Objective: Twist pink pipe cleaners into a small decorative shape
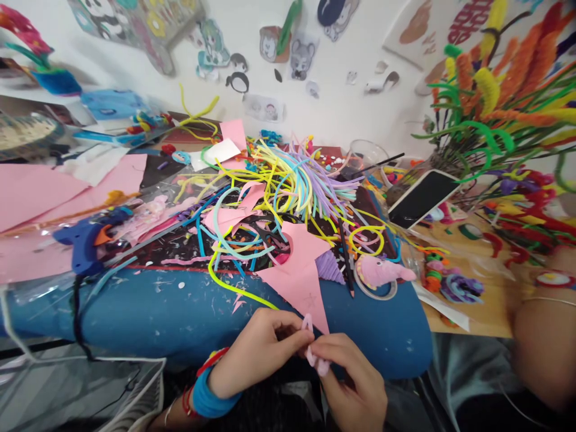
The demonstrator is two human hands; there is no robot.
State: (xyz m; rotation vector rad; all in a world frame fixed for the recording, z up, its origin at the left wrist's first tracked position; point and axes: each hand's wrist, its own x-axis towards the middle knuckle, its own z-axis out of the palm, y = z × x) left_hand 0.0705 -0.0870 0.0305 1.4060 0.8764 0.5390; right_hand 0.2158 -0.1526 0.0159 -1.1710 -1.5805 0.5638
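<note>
Both hands meet just off the front edge of the blue-covered table, pinching one bent piece of light pink pipe cleaner [323,365]. My left hand [265,343] holds its upper loop between thumb and forefinger. Close beside it, my right hand [353,381] grips the lower, curled part. Behind my fingers lies a cut sheet of pink paper [294,270] with a small star drawn on it. A yellow-green pipe cleaner [225,282] ends near my left hand. To the right, a pink stuffed-looking figure [378,271] rests on a roll of clear tape [375,291].
A blue glue gun [85,246] lies at left on plastic. Many pastel pipe cleaners [306,177] are heaped mid-table, with a dark pencil [346,258] nearby. A phone [423,199] leans against a vase of pipe-cleaner flowers. Another person's arm [546,336] is at the right.
</note>
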